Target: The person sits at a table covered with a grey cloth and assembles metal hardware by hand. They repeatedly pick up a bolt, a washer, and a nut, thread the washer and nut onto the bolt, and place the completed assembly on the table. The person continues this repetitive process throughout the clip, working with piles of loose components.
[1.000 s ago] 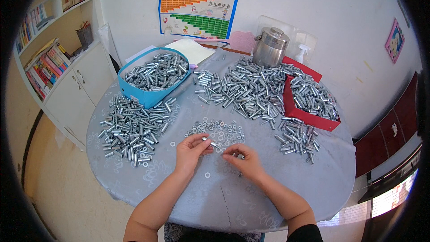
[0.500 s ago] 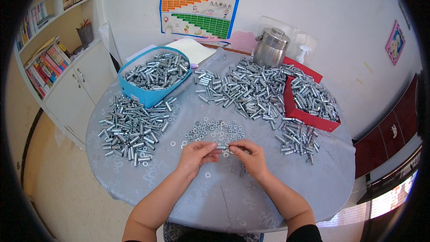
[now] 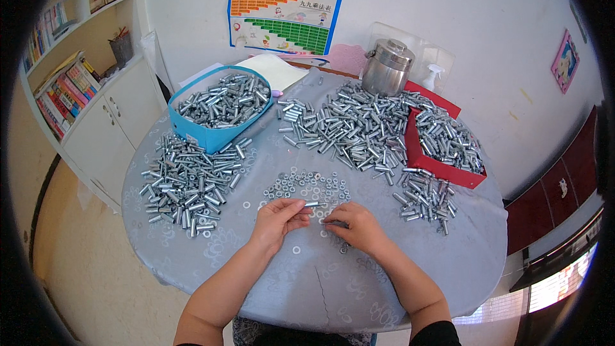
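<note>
My left hand (image 3: 277, 221) pinches a silvery metal sleeve anchor bolt (image 3: 312, 204) between thumb and fingers, its thin end pointing right. My right hand (image 3: 353, 223) is low over the table, just right of it, thumb and fingertips bent together among loose washers; whether a small piece is between them is hidden. Beyond both hands lies a spread of small nuts and washers (image 3: 291, 184). One flat washer (image 3: 296, 250) lies apart, nearer to me between my forearms.
A blue box (image 3: 211, 136) heaped with metal sleeve bolts stands back left, a loose pile (image 3: 192, 186) before it. Another big pile (image 3: 352, 128) reaches a red box (image 3: 448, 172) at right. Behind stand a steel pot (image 3: 387, 70) and a white spray bottle (image 3: 434, 75).
My right hand has let go of the bolt's right end and moved slightly right and down to the washers. My left hand keeps the bolt, shifted a little left.
</note>
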A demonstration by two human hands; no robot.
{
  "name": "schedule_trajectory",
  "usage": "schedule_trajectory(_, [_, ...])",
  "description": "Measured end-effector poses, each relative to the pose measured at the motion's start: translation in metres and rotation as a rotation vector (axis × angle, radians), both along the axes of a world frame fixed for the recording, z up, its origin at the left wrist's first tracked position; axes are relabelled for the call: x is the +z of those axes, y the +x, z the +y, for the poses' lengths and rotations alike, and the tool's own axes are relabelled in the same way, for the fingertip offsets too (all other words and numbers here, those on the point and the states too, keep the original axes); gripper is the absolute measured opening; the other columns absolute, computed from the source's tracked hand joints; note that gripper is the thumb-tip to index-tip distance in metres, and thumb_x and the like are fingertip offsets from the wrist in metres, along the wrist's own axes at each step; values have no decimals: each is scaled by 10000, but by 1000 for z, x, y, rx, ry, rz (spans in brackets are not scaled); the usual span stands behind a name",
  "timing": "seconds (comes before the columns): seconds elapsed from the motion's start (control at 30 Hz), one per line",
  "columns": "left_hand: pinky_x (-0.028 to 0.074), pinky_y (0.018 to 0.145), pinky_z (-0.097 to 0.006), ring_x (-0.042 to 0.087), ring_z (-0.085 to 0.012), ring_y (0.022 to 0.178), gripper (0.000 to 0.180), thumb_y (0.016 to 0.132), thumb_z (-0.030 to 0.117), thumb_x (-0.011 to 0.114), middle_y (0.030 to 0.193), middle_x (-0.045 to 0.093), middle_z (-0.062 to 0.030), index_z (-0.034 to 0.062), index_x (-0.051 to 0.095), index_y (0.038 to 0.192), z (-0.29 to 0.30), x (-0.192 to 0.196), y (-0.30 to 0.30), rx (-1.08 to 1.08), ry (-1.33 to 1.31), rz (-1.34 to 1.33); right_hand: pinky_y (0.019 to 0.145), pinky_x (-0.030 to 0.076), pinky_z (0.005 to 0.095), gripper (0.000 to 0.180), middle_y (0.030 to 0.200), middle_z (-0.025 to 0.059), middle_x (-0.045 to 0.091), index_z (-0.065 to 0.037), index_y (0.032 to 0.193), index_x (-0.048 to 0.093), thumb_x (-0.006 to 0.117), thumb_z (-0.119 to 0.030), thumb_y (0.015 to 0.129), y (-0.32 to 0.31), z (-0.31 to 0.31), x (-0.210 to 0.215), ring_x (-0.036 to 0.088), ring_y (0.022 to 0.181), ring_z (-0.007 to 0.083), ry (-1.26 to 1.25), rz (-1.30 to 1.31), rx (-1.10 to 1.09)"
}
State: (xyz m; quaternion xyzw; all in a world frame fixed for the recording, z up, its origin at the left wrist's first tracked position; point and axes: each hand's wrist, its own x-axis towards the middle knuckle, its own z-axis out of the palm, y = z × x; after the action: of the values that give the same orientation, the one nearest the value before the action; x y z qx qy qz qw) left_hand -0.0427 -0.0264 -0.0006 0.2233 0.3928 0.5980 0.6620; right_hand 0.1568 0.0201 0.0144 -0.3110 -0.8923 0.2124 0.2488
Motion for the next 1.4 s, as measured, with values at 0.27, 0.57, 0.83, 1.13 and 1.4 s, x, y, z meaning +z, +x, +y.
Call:
schedule_trajectory(0.27, [530, 641, -284, 611, -170, 687, 178, 802, 123, 610, 830, 630, -142, -23, 583, 901, -1, 4, 2, -16, -14, 39, 651, 444, 314, 137, 774, 58, 603, -66, 816, 630, 661, -129, 698, 0, 3, -3, 557, 703, 213, -79, 6, -21])
schedule_trajectory(0.57, [528, 635, -283, 611, -183, 693, 204, 791, 145, 630, 825, 627, -144, -24, 584, 897, -2, 1, 3, -119, -39, 57, 679, 432, 205, 142, 816, 9, 607, -10, 890, 609, 639, -102, 785, -1, 2, 5, 544, 760, 71, -767, 542, -149])
schedule_trajectory(0.83, [532, 628, -287, 614, -191, 681, 203, 778, 143, 648, 824, 625, -152, -20, 574, 875, 0, -3, 2, -145, -72, -13, 664, 436, 232, 151, 821, 53, 623, -31, 906, 639, 636, -98, 770, -4, -3, 10, 565, 739, 124, -381, 394, -138])
schedule_trajectory(1.13, [534, 617, -275, 617, -177, 668, 176, 800, 146, 619, 823, 623, -142, -6, 573, 876, -1, -1, 0, -140, -65, -48, 640, 446, 283, 159, 850, 90, 610, -49, 911, 642, 597, -117, 775, 20, 13, 37, 581, 746, 205, -243, 153, -280])
schedule_trajectory(1.4, [540, 602, -272, 616, -174, 661, 164, 803, 134, 612, 818, 620, -143, -9, 572, 870, 0, -1, 3, -131, -66, -27, 647, 468, 311, 261, 804, 109, 618, -56, 880, 645, 684, -162, 645, 48, 24, 21, 595, 721, 219, -216, -355, -210])
